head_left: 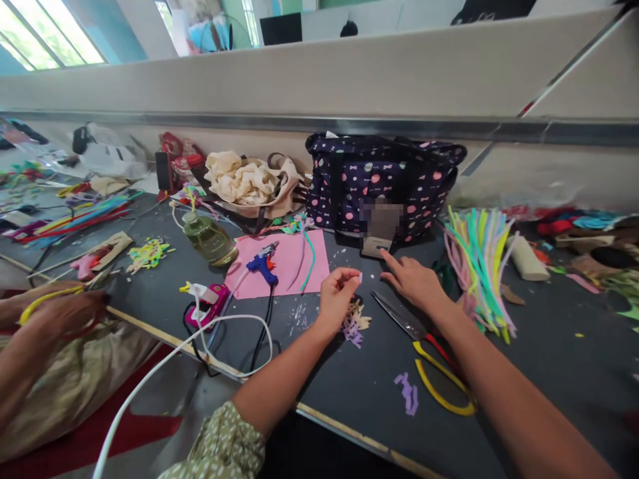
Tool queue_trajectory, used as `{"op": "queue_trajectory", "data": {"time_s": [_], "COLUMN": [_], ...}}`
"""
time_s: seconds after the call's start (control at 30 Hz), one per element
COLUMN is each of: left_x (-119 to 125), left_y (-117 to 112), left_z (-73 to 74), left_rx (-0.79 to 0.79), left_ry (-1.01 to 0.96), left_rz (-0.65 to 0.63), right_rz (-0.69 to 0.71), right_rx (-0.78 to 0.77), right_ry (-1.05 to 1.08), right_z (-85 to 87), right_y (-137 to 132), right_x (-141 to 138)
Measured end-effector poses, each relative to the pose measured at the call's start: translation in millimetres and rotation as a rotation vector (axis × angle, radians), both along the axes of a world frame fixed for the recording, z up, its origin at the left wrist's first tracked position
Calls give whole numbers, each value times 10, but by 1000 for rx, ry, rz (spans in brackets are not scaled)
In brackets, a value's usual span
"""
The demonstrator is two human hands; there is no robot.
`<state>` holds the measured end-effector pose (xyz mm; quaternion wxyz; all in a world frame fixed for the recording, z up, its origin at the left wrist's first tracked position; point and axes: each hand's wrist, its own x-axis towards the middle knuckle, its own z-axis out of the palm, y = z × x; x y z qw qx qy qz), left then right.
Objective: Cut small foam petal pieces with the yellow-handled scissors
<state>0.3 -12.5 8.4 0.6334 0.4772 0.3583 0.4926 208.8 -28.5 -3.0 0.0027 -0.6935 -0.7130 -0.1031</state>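
My left hand [335, 297] hovers over the dark table [349, 392] with thumb and fingers pinched on a tiny pale paper scrap [360, 275]. Beneath it lies a small heap of lilac and cream paper cuttings [355, 324]. My right hand [412, 280] rests just to the right, palm down, index finger stretched toward a blurred phone [380, 229]; it holds nothing. Scissors with yellow and red handles [424, 346] lie under my right forearm. A purple paper strip [408, 392] lies near the front edge.
A blue glue gun [263, 263] sits on a pink sheet [285, 266], a pink glue gun [208, 303] beside it, white cable trailing off. Pastel pipe cleaners [479, 266] lie right; a polka-dot bag [384, 176] and bottle [208, 238] stand behind. Another person's hand [64, 309] is at left.
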Motion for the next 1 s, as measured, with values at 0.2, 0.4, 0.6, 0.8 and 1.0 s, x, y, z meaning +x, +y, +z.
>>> {"op": "queue_trajectory", "data": {"time_s": [0.2,0.4,0.6,0.8,1.0], "left_x": [-4,17,36,22,22], "left_y": [-33,-7,1,-170,-227], "left_z": [46,-5,-42,100,87], "left_rx": [-75,-153,-267,-252,-201], "left_ry": [-46,-87,-151,-82,12], "left_rz": [-23,-24,-85,-425,-577], "right_rz": [-18,-46,-6,-53,-111], "right_rx": [11,68,52,11,10], "right_ry": [-12,73,347,1028,1406], "right_z": [-23,42,190,298,281], "right_y": [53,-138,-695,-927,-904], "right_x": [13,-28,-159,-524,-644]}}
